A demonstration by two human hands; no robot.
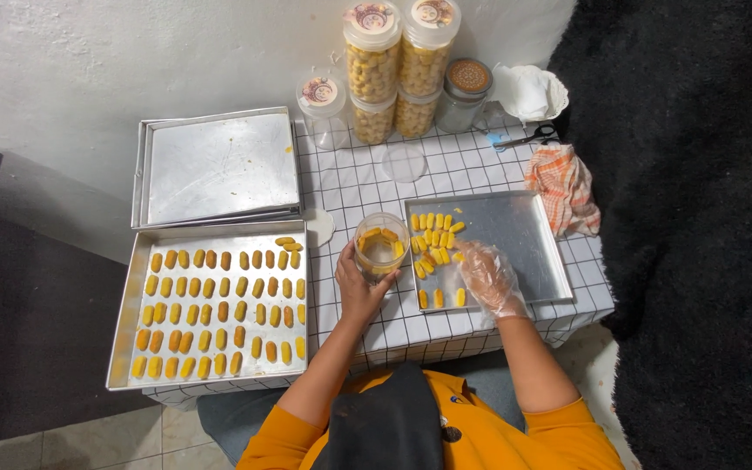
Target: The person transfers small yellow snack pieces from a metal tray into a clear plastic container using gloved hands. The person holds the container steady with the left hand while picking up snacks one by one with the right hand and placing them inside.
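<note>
The left hand [357, 287] is bare and wraps around a clear jar [381, 246], holding it upright on the checked surface [359, 187]; a few yellow cookies already lie inside it. The right hand [486, 277], in a thin plastic glove, rests palm down in the small tray [533, 252] with its fingers curled toward the cookies [433, 237] clustered at the tray's left end; whether it is pinching one I cannot tell. The jar stands just beside that tray, between it and a big tray [124, 339] filled with rows of the same cookies. Behind the big tray lies a stack of bare trays [215, 165]. By the wall stand filled jars [398, 70] with lids, and an open lid [405, 162] lies near them. Scissors [528, 137] and an orange cloth [563, 187] lie at the far right.
</note>
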